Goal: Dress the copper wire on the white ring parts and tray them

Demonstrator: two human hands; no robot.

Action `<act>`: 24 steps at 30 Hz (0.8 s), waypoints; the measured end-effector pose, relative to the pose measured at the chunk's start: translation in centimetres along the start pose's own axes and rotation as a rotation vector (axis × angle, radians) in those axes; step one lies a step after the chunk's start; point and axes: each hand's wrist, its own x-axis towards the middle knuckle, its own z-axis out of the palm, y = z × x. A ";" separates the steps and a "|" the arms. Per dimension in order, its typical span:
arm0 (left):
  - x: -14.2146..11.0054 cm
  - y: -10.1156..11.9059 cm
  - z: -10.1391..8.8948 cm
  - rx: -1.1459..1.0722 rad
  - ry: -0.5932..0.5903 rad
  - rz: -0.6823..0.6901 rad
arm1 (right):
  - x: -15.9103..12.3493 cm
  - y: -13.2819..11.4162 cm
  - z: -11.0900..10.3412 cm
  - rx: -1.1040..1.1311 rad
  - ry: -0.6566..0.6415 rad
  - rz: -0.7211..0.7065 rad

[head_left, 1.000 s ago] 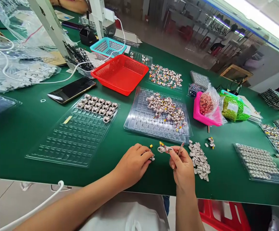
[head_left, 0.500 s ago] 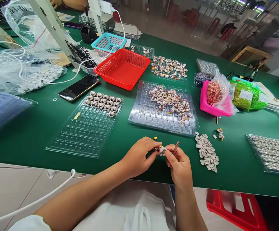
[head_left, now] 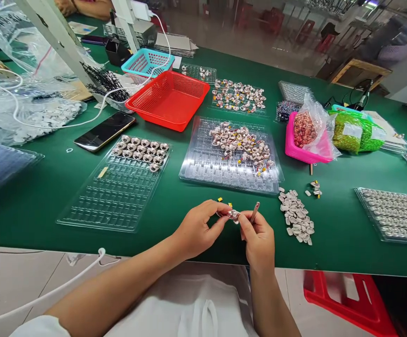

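The left hand [head_left: 203, 225] has its grip closed on a small pale and silvery part [head_left: 233, 215]. The right hand [head_left: 260, 238] pinches the other end of this part, and its grip also holds a thin brown stick [head_left: 255, 213] that points up. The part is between the two hands, near the front edge of the green bench [head_left: 168, 213]. Little yellow bits [head_left: 219, 199] show just past the left fingers.

A pile of small, flat, pale grey pieces [head_left: 297, 219] lies to the right of the right hand. Past the hands, a stack of clear plastic trays [head_left: 220, 175] carries a messy heap of whitish parts with yellow bits [head_left: 246, 144]. On the left, a flat clear plastic tray [head_left: 110, 208] has round, silvery-white parts [head_left: 142, 150] in rows at its far end. A shiny black phone [head_left: 105, 131] lies near a bright red plastic basket [head_left: 170, 110].
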 end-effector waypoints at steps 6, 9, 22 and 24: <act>0.2 -0.2 0.1 -0.001 -0.071 0.064 | 0.1 0.4 -0.3 0.121 -0.069 -0.002; 0.3 -0.1 0.0 -0.023 -0.164 0.045 | 0.2 0.1 -0.6 0.161 -0.119 -0.018; 0.0 -0.9 0.5 0.162 -0.062 0.256 | 0.0 -0.6 -1.0 0.069 -0.144 -0.078; -0.1 -1.1 0.5 0.169 -0.060 0.277 | -0.2 -0.5 -1.0 0.027 -0.102 -0.085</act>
